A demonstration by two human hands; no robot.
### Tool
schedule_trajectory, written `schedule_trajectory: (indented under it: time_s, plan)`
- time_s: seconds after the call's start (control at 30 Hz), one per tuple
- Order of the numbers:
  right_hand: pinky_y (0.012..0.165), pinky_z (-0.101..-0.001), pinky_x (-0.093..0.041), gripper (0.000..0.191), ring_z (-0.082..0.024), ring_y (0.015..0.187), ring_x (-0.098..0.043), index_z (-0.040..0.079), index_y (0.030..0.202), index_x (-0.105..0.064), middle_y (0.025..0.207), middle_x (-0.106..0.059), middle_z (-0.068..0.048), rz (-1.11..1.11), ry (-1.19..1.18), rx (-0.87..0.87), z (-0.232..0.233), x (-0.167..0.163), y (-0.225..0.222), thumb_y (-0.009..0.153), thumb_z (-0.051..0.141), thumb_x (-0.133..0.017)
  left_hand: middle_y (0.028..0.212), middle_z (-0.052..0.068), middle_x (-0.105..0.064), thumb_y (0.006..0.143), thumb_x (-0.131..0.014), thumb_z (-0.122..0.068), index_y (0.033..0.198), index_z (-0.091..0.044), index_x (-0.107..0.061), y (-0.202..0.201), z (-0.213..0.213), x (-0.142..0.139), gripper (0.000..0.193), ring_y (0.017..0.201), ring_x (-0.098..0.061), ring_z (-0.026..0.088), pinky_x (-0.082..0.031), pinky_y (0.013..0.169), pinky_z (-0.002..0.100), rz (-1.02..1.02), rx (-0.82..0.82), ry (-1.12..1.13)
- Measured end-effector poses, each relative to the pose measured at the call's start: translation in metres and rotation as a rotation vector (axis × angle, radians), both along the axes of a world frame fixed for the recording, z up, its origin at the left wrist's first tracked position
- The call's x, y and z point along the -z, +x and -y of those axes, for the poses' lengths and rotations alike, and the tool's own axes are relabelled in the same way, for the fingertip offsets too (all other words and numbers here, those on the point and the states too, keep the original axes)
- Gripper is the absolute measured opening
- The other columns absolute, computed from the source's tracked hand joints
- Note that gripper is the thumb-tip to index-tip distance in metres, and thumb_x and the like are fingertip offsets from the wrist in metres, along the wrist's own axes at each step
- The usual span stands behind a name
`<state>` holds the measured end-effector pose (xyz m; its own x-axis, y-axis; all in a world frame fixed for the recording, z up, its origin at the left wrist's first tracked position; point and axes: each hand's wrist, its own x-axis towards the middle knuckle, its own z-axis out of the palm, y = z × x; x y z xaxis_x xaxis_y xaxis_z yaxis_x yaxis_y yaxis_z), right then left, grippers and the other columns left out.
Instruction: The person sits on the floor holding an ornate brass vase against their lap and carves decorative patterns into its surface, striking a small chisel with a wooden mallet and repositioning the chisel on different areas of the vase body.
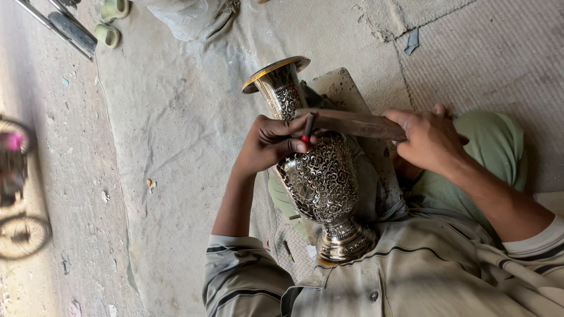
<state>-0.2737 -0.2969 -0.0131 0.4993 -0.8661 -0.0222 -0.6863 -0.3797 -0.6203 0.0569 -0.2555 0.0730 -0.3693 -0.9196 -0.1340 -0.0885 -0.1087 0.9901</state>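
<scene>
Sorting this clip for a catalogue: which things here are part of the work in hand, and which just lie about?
In use: engraved metal vase; chisel in left hand; wooden mallet in right hand.
Lying about: green sandals; plastic bag; bicycle.

Soft, even daylight, glints on the vase (322, 176) (sharp centre), blurred left edge.
</scene>
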Motion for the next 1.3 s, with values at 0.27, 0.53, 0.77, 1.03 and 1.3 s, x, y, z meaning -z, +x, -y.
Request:
schedule_trajectory:
  time_s: [0.27, 0.53, 0.77, 1.03, 1.3]
  plan:
    - [0.066, -0.0333, -0.053, 0.044, -0.016, 0.076, -0.068, 0.013, 0.126, -0.064, 0.091, -0.071, -0.001, 0.475, 0.188, 0.043, 0.026, -0.017, 0.006, 0.084, 0.011, -0.077, 0.107, 0.007, -0.078, 0.089, -0.078, 0.003, 0.139, -0.003, -0.063, 0.0, 0.0, 0.001, 0.052, 0.096, -0.072, 0.009, -0.061, 0.093, 0.028, -0.085, -0.034, 0.048]
    - [0.084, -0.0312, -0.058, 0.025, -0.013, 0.086, -0.071, 0.011, 0.106, -0.065, 0.092, -0.072, 0.0, 0.626, 0.157, -0.058, 0.034, -0.026, 0.009, 0.086, 0.005, -0.078, 0.108, 0.009, -0.079, 0.09, -0.079, 0.004, 0.138, -0.002, -0.065, 0.003, 0.002, 0.001, 0.051, 0.098, -0.071, 0.009, -0.06, 0.094, 0.028, -0.028, -0.008, 0.012]
    - [0.075, -0.0346, -0.054, 0.026, -0.016, 0.085, -0.068, 0.011, 0.105, -0.065, 0.087, -0.07, -0.002, 0.529, 0.086, -0.05, 0.03, -0.022, 0.01, 0.083, 0.002, -0.075, 0.107, 0.009, -0.079, 0.089, -0.079, 0.003, 0.136, -0.003, -0.065, 0.003, 0.007, 0.003, 0.05, 0.097, -0.074, 0.01, -0.061, 0.093, 0.029, -0.08, 0.0, 0.061]
    - [0.063, -0.0342, -0.055, 0.028, -0.017, 0.066, -0.067, 0.012, 0.116, -0.071, 0.076, -0.07, -0.004, 0.114, 0.07, 0.002, 0.025, -0.017, 0.011, 0.091, -0.001, -0.074, 0.106, 0.008, -0.079, 0.089, -0.079, 0.003, 0.137, -0.004, -0.065, 0.006, 0.01, 0.004, 0.05, 0.096, -0.073, 0.01, -0.06, 0.092, 0.028, -0.032, 0.058, 0.017]
    - [0.072, -0.0348, -0.057, 0.032, -0.014, 0.074, -0.067, 0.011, 0.115, -0.069, 0.084, -0.07, -0.001, 0.503, 0.163, 0.031, 0.02, -0.014, 0.006, 0.085, 0.004, -0.074, 0.105, 0.008, -0.079, 0.09, -0.078, 0.004, 0.136, -0.004, -0.066, 0.009, 0.014, 0.006, 0.048, 0.096, -0.074, 0.012, -0.061, 0.093, 0.029, -0.039, 0.083, 0.038]
